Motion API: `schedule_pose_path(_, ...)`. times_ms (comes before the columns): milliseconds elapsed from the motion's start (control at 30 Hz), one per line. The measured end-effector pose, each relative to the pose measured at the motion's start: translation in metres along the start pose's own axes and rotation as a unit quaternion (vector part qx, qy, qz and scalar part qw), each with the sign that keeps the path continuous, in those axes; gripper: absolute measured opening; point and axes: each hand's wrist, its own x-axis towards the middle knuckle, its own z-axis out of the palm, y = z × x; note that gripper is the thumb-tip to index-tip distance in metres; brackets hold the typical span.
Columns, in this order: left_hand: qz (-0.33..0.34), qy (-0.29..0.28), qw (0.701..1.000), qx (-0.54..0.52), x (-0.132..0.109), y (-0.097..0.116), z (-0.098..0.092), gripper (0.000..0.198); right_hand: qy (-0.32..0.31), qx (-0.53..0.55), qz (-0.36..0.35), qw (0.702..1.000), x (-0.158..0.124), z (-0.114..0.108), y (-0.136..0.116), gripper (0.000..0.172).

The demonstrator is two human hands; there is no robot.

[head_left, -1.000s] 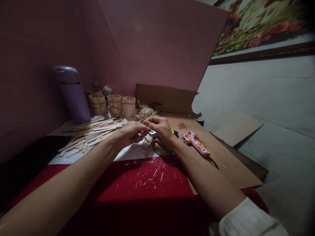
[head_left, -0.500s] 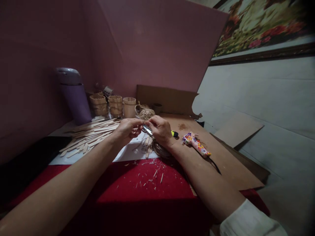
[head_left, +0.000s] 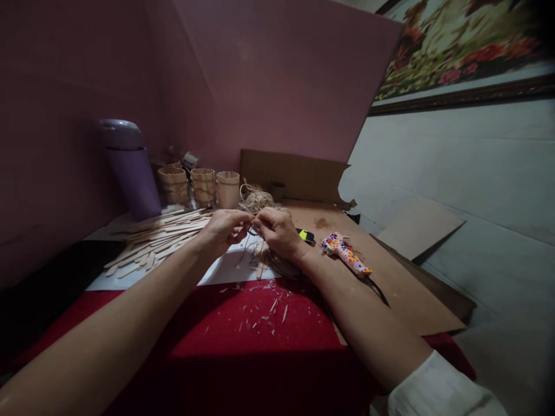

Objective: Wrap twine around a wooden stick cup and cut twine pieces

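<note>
My left hand (head_left: 226,227) is closed in a pinch, its fingertips meeting those of my right hand above the white paper (head_left: 221,267). What the left fingers hold is too small to make out. My right hand (head_left: 280,231) is also closed, with a short dark piece showing under its fingers; I cannot tell what that is. Wooden craft sticks (head_left: 173,234) lie in a loose heap left of the hands. Behind the fingertips sits a ball of twine (head_left: 259,201). A yellow-and-black tool (head_left: 306,236), partly hidden, lies beside my right wrist.
Several stick-covered cups (head_left: 228,190) stand behind the heap, near a purple tumbler (head_left: 132,176). A flower-patterned glue gun (head_left: 346,254) with a cord rests on the cardboard sheet (head_left: 403,294). Wood shavings litter the red cloth (head_left: 243,329) in front.
My right hand has turned slightly and its fingers have closed in nearer the left fingertips. The shiny metal piece seen under it before is now mostly out of sight. My left hand stays put.
</note>
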Motion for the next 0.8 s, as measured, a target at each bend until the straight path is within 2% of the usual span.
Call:
schedule_pose_path(167, 0.0, -0.034, 0.999, -0.024, 0.001, 0.0, 0.0, 0.01, 0.021, 0.013, 0.032, 0.999, 0.001, -0.002, 0.002, 0.019)
schedule_pose_path(400, 0.003, -0.028, 0.999, -0.017, 0.001, 0.0, 0.001, 0.01, 0.026, 0.017, 0.039, 0.999, 0.001, -0.002, 0.001, 0.019)
schedule_pose_path(633, 0.066, 0.01, 0.997, 0.047, -0.005, 0.001, 0.005, 0.007, 0.009, -0.077, -0.013, 0.997, -0.001, -0.008, -0.005, 0.014)
schedule_pose_path(800, 0.085, -0.018, 0.992, 0.096, -0.005, 0.001, 0.006, 0.009, -0.026, -0.146, -0.012, 0.989, 0.0, -0.015, -0.005, 0.013)
